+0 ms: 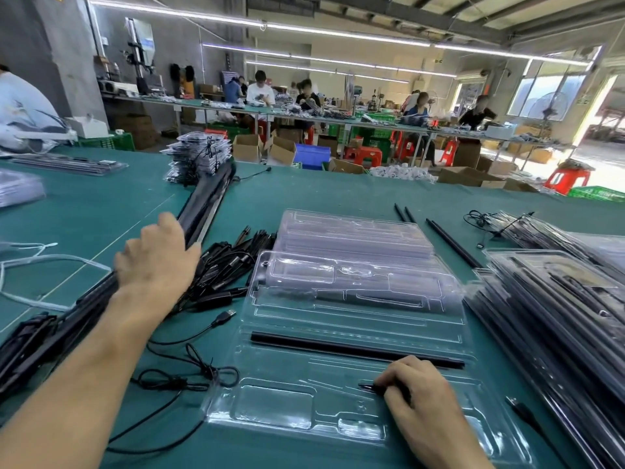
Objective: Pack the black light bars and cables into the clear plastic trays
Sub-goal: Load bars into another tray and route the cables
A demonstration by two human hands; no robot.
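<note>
The fingers (169, 225) of the left hand (157, 257) curl over a long bundle of black bars (204, 203) and grip it from above. The bundle lies slantwise on the green table (321, 191), left of the work spot. The fingers (394, 375) of the right hand (422, 401) are bent and pinch a thin black piece (370, 387), pressing it against the near half of an open clear tray (287, 414); what the piece is cannot be told.

One black bar (355, 350) lies in a long slot across the middle of that tray, just beyond the right hand. The tray's far half (355, 282) is tilted up and leans on a stack of empty trays (355, 231) behind it.

Between the bundle and the tray lies a heap of black cables (230, 265). A loose cable (189, 370) with a USB plug (226, 315) winds over the table nearer the person.

To the right stand stacks of packed trays (558, 316), and two loose bars (453, 243) lie on the table beside them. Another stack (199, 157) stands at the far end of the bundle.
</note>
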